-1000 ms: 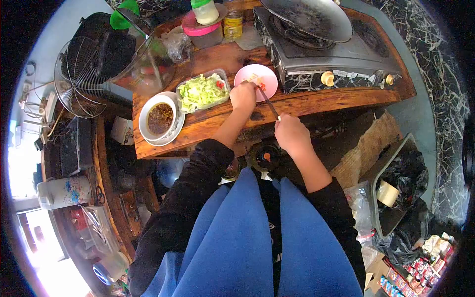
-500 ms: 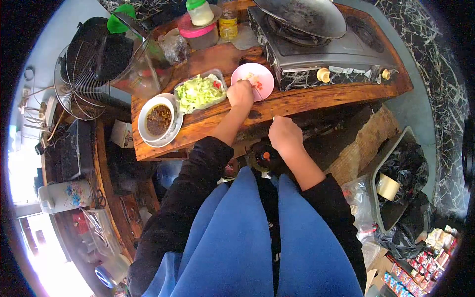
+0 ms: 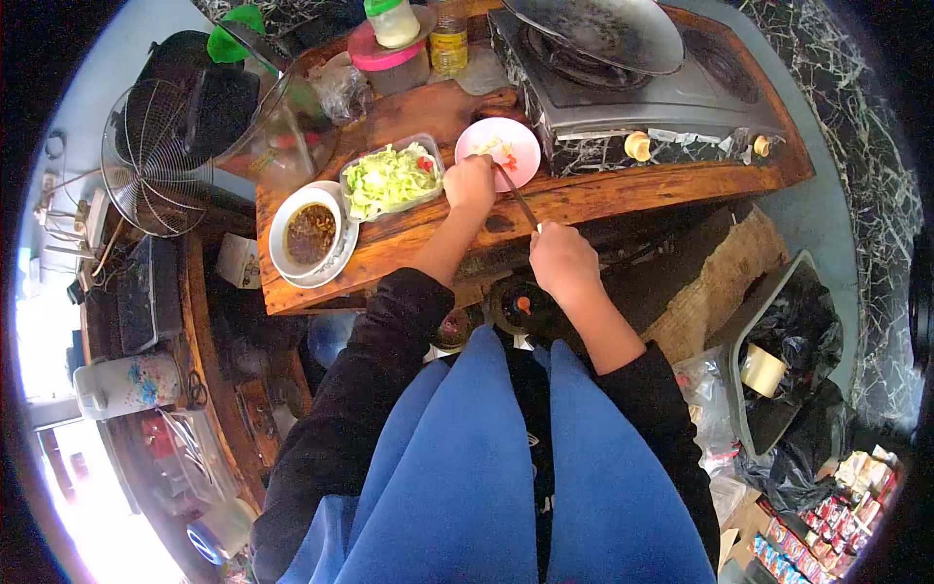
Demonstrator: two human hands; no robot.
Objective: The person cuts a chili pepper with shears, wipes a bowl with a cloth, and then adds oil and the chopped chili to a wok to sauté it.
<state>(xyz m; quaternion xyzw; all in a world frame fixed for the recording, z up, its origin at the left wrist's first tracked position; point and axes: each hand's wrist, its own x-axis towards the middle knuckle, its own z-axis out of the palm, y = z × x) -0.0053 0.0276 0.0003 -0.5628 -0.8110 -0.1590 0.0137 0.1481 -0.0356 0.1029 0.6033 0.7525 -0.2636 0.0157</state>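
Note:
My right hand (image 3: 564,261) is closed round the handle of a knife (image 3: 519,200), its blade slanting up and left over the pink plate (image 3: 525,161). The blade's tip reaches my left hand (image 3: 471,183), which is closed at the plate's near left rim; whatever its fingers pinch is hidden. On the plate lie small red and pale chopped pieces (image 3: 506,156). To the left stands a clear plastic tub (image 3: 435,185) of shredded green leaves (image 3: 384,183). Beyond it, a white bowl (image 3: 280,248) holds dark brown sauce with bits in it (image 3: 313,234).
A gas stove (image 3: 593,117) with a wok (image 3: 603,34) stands at the right of the wooden counter (image 3: 623,193). At the back are a cutting board (image 3: 418,109), an oil bottle (image 3: 449,44) and a pink-lidded jar (image 3: 389,63). A lined bin (image 3: 778,428) is below right.
The knife blade has turned into clear view, stretching from my right hand to my left at the plate. Both hands have shifted only slightly.

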